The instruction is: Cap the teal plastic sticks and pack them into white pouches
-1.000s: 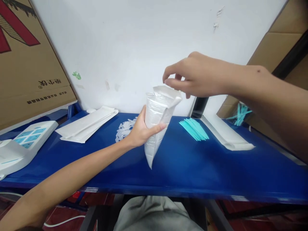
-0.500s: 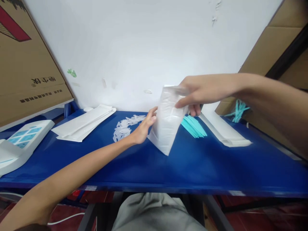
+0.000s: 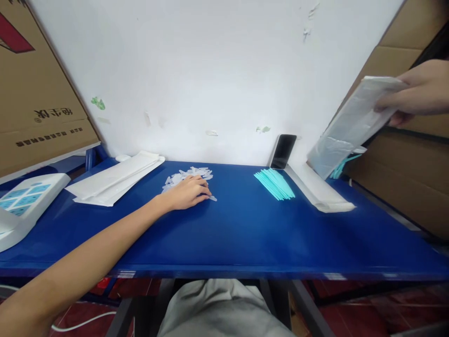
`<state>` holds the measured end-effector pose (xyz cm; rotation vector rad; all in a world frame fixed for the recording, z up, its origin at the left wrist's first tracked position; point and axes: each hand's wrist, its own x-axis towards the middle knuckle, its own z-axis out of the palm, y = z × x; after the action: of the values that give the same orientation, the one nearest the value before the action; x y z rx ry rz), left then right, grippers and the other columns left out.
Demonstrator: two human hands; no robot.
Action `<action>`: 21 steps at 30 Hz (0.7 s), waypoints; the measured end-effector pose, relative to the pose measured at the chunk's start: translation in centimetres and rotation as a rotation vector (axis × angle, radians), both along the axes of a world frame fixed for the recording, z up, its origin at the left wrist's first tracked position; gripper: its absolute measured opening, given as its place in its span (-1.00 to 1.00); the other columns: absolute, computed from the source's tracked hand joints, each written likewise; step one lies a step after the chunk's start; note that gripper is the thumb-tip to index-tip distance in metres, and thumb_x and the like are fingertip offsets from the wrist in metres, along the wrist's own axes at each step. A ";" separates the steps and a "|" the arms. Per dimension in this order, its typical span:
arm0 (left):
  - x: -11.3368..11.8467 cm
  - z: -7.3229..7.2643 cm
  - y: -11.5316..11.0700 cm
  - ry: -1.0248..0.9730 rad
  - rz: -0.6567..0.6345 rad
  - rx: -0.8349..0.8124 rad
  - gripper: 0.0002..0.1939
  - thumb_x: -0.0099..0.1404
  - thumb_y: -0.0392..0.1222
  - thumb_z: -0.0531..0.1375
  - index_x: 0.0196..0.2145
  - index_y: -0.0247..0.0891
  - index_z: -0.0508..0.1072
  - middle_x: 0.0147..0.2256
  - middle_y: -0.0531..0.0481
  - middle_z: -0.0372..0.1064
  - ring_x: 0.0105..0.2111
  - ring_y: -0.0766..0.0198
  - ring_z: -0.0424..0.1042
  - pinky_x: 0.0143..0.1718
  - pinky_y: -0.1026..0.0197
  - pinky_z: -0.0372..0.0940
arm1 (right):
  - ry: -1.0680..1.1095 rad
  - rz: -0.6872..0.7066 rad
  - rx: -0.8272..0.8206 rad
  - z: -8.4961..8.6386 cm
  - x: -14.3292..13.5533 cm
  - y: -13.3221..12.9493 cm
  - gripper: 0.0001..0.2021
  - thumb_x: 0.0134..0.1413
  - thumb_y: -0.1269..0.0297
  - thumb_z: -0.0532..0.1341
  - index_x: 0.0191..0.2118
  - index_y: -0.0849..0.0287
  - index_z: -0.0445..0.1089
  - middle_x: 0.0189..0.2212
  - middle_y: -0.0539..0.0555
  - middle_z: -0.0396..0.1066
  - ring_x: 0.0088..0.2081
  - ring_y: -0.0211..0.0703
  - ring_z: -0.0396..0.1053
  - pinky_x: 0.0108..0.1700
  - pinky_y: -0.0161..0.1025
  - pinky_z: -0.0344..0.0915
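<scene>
At the upper right, my right hand (image 3: 410, 96) grips the top end of a white translucent bag (image 3: 345, 126), which hangs tilted above the table's right side. My left hand (image 3: 191, 191) lies over the near side of a pile of small clear plastic pieces (image 3: 173, 179), fingers bent downward. One clear piece (image 3: 213, 198) shows at its fingertips; whether the fingers pinch it is unclear. A fan of turquoise sticks (image 3: 275, 183) rests right of the middle, beside a long white folded bag (image 3: 321, 192).
White flat bags (image 3: 114, 180) lie on the blue table (image 3: 224, 238) at the left, near a white device with blue panels (image 3: 26, 201). A dark phone (image 3: 283, 151) leans on the wall. Cardboard boxes (image 3: 45, 107) flank the table; more turquoise strips (image 3: 338, 169) sit at right.
My right hand has carried the white bag from the middle to the upper right. My left hand has left the bag and come down on the clear pieces. The phone is now uncovered.
</scene>
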<state>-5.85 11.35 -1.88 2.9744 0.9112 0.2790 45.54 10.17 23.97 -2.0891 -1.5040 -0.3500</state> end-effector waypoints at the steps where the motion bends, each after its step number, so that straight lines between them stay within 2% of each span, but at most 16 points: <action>1: 0.0 -0.1 0.1 -0.012 -0.008 -0.007 -0.66 0.56 -0.09 0.07 -0.03 -0.16 0.64 -0.02 -0.19 0.52 0.04 -0.02 0.44 0.10 -0.01 0.23 | -0.071 -0.153 -0.156 -0.5 -0.4 -0.6 -0.60 0.06 0.41 0.36 -0.76 0.28 0.40 -0.71 0.03 0.39 -0.50 -0.37 0.38 -0.37 -0.18 0.14; 2: 0.0 -0.2 0.1 -0.024 -0.014 -0.013 -0.65 0.57 -0.09 0.06 -0.04 -0.16 0.64 -0.03 -0.19 0.52 0.02 -0.01 0.44 0.09 0.00 0.23 | -0.074 -0.224 -0.204 -1.2 -1.2 -1.4 -0.64 0.09 0.45 0.33 -0.72 0.27 0.44 -0.70 0.04 0.39 -0.44 -0.31 0.41 -0.36 -0.16 0.15; 5: 0.0 -0.5 0.1 -0.082 -0.024 -0.048 -0.62 0.57 -0.04 0.04 -0.06 -0.17 0.64 -0.06 -0.18 0.54 -0.01 -0.01 0.45 0.08 -0.01 0.25 | 0.099 -0.295 -0.006 -4.1 -3.3 -2.8 -0.75 0.06 0.52 0.30 -0.61 0.26 0.45 -0.63 0.10 0.43 -0.39 -0.18 0.46 -0.38 -0.12 0.19; 8: -0.1 -0.7 0.2 -0.139 -0.020 -0.079 -0.60 0.57 0.03 0.05 -0.09 -0.18 0.64 -0.09 -0.17 0.55 -0.02 -0.02 0.46 0.09 -0.02 0.25 | 0.405 -0.291 0.219 -7.7 -2.9 -1.9 -0.84 0.01 0.60 0.23 -0.52 0.27 0.39 -0.53 0.16 0.45 -0.42 -0.13 0.50 -0.40 -0.08 0.25; 11: -0.1 -0.7 0.2 -0.155 -0.014 -0.083 -0.60 0.56 0.06 0.06 -0.13 -0.18 0.63 -0.11 -0.16 0.55 -0.03 -0.01 0.46 0.08 -0.01 0.26 | 0.687 -0.153 0.510 -11.2 -1.1 0.4 -0.81 0.01 0.67 0.14 -0.44 0.24 0.30 -0.45 0.25 0.45 -0.48 -0.12 0.51 -0.46 -0.10 0.27; 14: 0.0 -0.8 0.3 -0.159 -0.010 -0.085 -0.60 0.55 0.08 0.06 -0.14 -0.19 0.61 -0.12 -0.16 0.54 -0.06 0.00 0.46 0.05 0.00 0.27 | 0.951 -0.125 0.610 -14.0 0.0 1.7 -0.71 -0.05 0.73 0.01 -0.40 0.15 0.20 -0.42 0.15 0.42 -0.48 -0.15 0.52 -0.43 -0.12 0.35; 18: 0.0 -0.9 0.3 -0.146 -0.009 -0.072 -0.59 0.56 0.07 0.03 -0.17 -0.22 0.57 -0.17 -0.16 0.52 -0.10 0.02 0.44 0.00 0.01 0.27 | 1.051 -0.121 0.639 -17.4 0.0 2.0 -0.67 -0.07 0.71 -0.12 -0.40 0.05 0.08 -0.42 0.02 0.32 -0.43 -0.19 0.56 -0.37 -0.15 0.42; 21: 0.0 -1.0 0.3 -0.130 -0.005 -0.060 -0.62 0.55 0.04 0.03 -0.18 -0.22 0.54 -0.18 -0.15 0.51 -0.12 0.02 0.42 -0.03 0.02 0.26 | 1.083 -0.103 0.638 -20.1 -0.3 2.1 -0.68 -0.12 0.66 -0.09 -0.41 -0.01 -0.04 -0.46 -0.07 0.21 -0.43 -0.18 0.55 -0.34 -0.15 0.44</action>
<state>-5.87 11.68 -2.84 2.8643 0.8817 0.4319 45.20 12.24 3.87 -1.4085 -0.5262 0.2381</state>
